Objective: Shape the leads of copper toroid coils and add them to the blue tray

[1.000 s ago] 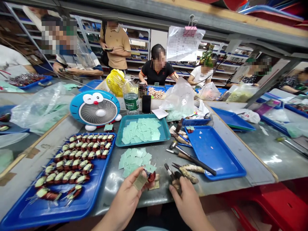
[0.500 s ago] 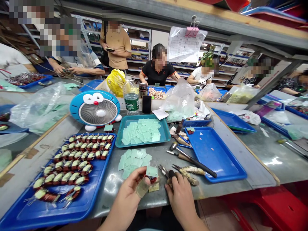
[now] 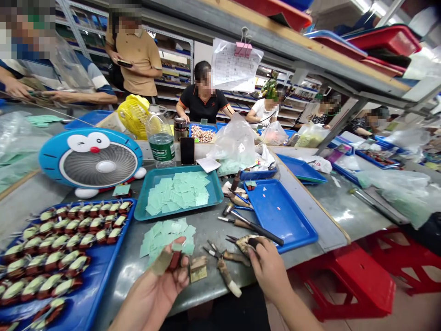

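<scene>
My left hand is closed round a small copper-wound coil with a pale green square on top. It holds the coil just above the table's near edge, and the thumb has a tan wrap. A loose pile of green squares lies just beyond it. My right hand reaches forward, its fingers curled on a pair of pliers with cloth-wrapped handles. A second pair of pliers lies flat between the two hands, beside a small tan card piece.
A blue tray at the left carries rows of wound coils. A teal tray of green squares, a blue tray, hand tools, a cartoon fan and a bottle stand beyond. Co-workers sit opposite. Red stools are at the right.
My right hand has left the nearer pliers and moved right onto the wrapped-handle pair. My left hand has drawn the coil closer. The view has swung to the right.
</scene>
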Demonstrator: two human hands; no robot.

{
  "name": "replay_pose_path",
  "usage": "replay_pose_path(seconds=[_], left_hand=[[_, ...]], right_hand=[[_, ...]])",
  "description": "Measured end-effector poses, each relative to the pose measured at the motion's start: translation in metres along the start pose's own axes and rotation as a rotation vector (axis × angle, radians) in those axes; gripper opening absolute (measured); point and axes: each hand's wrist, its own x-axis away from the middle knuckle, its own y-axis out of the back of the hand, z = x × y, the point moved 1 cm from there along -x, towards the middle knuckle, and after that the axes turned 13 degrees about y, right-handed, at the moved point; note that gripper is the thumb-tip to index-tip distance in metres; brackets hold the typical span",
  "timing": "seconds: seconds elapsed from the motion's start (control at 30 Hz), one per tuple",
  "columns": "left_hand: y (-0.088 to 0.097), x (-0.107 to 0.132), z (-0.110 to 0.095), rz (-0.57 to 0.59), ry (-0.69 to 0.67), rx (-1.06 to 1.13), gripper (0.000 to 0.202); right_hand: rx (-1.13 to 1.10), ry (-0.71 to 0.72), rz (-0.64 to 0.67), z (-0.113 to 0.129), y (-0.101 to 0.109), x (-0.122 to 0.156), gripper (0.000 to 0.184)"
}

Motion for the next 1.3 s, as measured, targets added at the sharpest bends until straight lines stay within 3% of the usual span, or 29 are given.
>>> replay_pose_path(seconds=[0.07,0.23,0.37,0.47,0.57,0.73,0.93,1.07,1.2,1.3], left_hand=[[0.000,-0.004,0.001,0.007,0.016,0.036,0.028],[-0.001,-0.004,0.001,0.074,0.129,0.085,0.051],[0.000,-0.002,-0.002,0.120,0.150,0.105,0.045],[-0.002,-0.004,-0.003,0.115,0.163,0.119,0.039],[-0.010,-0.003,-0.004,0.112,0.153,0.151,0.033],[-0.018,0.006,-0.009,0.129,0.122,0.150,0.052],[-0.018,0.012,-0.011,0.072,0.115,0.192,0.053],[-0.023,0.012,-0.011,0.044,0.106,0.241,0.047],[-0.020,0.012,-0.010,0.045,0.095,0.217,0.044],[-0.007,0.011,-0.009,0.032,0.032,0.195,0.020]], right_hand=[[0.009,0.017,0.061,-0.008,-0.003,-0.004,0.028],[0.060,0.031,0.242,-0.012,-0.004,-0.032,0.030],[0.165,-0.008,0.397,-0.044,-0.004,-0.084,0.030],[0.204,0.041,0.559,-0.071,-0.013,-0.126,0.028],[0.232,0.088,0.679,-0.079,-0.025,-0.151,0.035],[0.303,0.132,0.751,-0.068,-0.036,-0.156,0.037],[0.339,0.156,0.764,-0.065,-0.041,-0.156,0.036],[0.356,0.135,0.772,-0.061,-0.043,-0.162,0.038],[0.312,0.209,0.779,-0.053,-0.036,-0.170,0.038],[0.279,0.225,0.799,-0.044,-0.024,-0.182,0.037]])
